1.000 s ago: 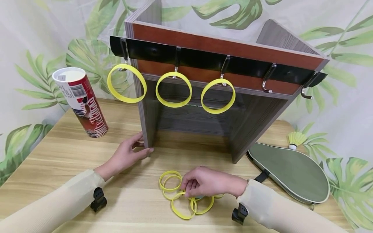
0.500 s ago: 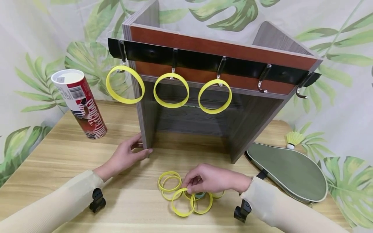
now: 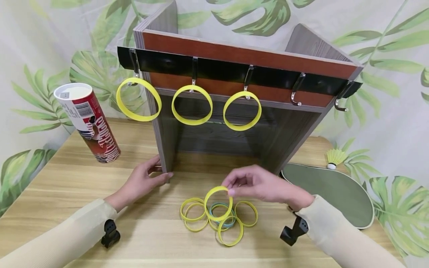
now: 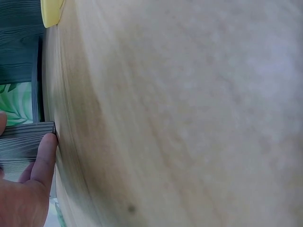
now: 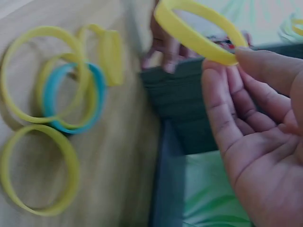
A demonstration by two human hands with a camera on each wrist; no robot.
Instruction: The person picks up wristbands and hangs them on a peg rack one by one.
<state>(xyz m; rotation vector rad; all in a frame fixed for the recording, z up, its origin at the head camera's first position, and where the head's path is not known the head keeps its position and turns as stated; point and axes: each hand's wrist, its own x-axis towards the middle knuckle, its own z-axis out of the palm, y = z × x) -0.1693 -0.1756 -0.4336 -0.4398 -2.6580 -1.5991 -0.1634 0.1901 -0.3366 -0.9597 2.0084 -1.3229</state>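
My right hand [image 3: 259,184] pinches a yellow wristband [image 3: 218,188] between thumb and fingertips, above the loose bands on the table. In the right wrist view the wristband [image 5: 195,41] tilts at the fingertips. Below it lie several yellow bands [image 3: 231,244] and a teal band [image 5: 98,97]. My left hand [image 3: 140,182] grips the lower front edge of the grey wooden stand's left panel [image 3: 164,145]; a finger presses that edge in the left wrist view. Three yellow bands [image 3: 192,122] hang from the left hooks of the black hook rail [image 3: 221,67]. Two right hooks [image 3: 296,91] hold nothing.
A red and white tube can [image 3: 95,126] stands left of the stand. To the right lie a green racket case [image 3: 328,190], partly behind my right forearm, and a yellow shuttlecock [image 3: 334,158]. A leaf-patterned cloth [image 3: 248,15] hangs behind the wooden table [image 3: 144,230].
My right hand has lifted one yellow wristband off the pile and moved up toward the stand. My left hand keeps its grip on the panel. The head view has shifted slightly.
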